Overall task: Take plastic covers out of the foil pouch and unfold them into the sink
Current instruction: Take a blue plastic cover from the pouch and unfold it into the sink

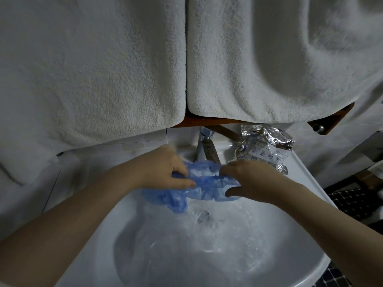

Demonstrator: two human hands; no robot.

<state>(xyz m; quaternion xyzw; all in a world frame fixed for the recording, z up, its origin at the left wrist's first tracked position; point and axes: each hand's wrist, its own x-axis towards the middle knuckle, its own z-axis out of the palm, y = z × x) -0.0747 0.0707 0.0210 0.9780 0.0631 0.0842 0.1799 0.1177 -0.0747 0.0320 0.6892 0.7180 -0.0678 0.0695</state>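
Note:
A crumpled blue plastic cover (204, 183) is stretched between both hands above the back of the white sink (310, 199). My left hand (163, 168) grips its left end, thumb over the plastic. My right hand (252, 181) pinches its right end. More blue plastic (165, 198) hangs below into the basin. A clear plastic cover (196, 241) lies spread inside the basin. The torn silver foil pouch (263, 146) rests on the sink's back right rim, behind my right hand.
A chrome tap (204, 146) stands at the back of the sink, just behind the blue cover. Two white towels (93, 69) hang from a wooden shelf (207, 121) above the sink. Dark mosaic floor tiles (348, 204) show at the right.

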